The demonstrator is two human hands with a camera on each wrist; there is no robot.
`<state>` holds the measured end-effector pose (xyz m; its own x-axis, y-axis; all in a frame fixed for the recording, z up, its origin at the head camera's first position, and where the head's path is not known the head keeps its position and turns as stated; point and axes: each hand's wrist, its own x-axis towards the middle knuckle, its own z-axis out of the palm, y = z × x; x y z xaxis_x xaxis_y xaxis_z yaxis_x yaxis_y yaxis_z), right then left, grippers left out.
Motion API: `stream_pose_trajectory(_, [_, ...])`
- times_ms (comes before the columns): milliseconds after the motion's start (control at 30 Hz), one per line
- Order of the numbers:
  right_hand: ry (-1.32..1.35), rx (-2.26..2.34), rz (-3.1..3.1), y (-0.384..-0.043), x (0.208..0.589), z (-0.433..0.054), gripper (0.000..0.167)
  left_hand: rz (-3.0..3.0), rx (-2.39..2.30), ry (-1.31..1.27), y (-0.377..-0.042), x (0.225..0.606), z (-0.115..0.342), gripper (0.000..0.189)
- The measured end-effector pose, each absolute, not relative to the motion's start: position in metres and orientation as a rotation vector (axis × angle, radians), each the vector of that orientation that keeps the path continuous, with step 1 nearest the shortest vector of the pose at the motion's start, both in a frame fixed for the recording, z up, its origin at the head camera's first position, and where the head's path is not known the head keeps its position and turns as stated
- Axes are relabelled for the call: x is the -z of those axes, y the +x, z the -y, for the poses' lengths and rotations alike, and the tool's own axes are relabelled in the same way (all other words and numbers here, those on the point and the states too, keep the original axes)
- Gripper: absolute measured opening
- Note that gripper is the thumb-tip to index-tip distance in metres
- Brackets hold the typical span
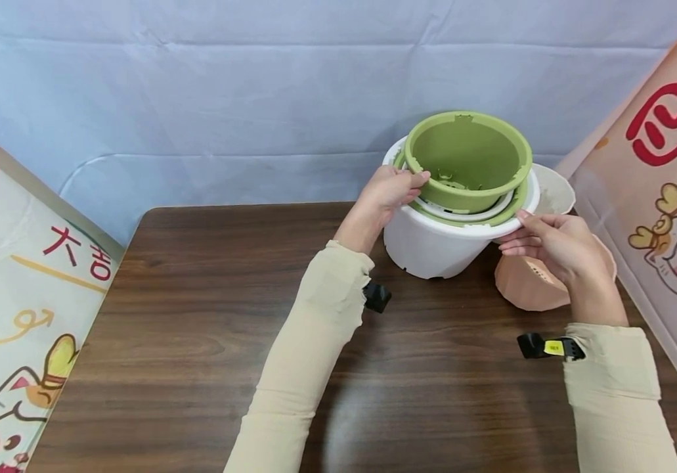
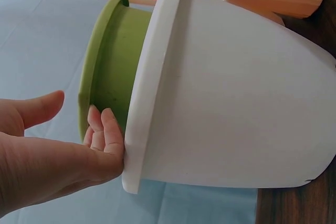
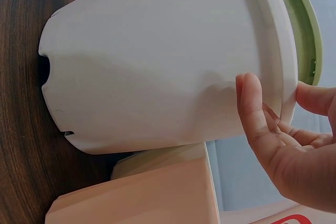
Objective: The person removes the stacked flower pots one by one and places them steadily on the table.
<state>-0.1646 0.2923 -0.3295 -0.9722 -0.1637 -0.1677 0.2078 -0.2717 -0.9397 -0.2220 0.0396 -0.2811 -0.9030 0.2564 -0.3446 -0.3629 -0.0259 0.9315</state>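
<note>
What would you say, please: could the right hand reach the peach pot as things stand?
Probably yes: the right hand is near the peach pot, though it would first need to release the white pot.

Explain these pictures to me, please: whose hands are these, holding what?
No machine here: just a person working bare-handed. The largest picture comes from a camera on their head, the others from one on each wrist. On the brown table is a white pot with smaller pots nested inside, a green pot topmost; beside it are a peach pot and a pale container. The left hand curls its fingers under the green pot's rim; the right hand holds the white pot's rim.
</note>
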Motion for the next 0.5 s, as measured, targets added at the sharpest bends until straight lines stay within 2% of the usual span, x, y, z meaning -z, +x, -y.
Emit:
stream_pose_trajectory(200, [0.020,2.349,-1.739,-0.1627,0.3317,-0.2933,0.017,-1.798,-2.026,-0.082,-0.2199,0.2834,-0.0416,0.015])
stream_pose_trajectory(400, [-0.004,2.342,-1.747,-0.1622,0.3341,-0.2930,0.016,-1.791,-2.044,-0.089,-0.2189,0.2861,-0.0430,0.016])
stream_pose_trajectory(500, [0.005,2.329,-1.780,-0.1626,0.3345,-0.2918,0.016,-1.811,-2.035,-0.093,-0.2183,0.2874,-0.0428,0.023])
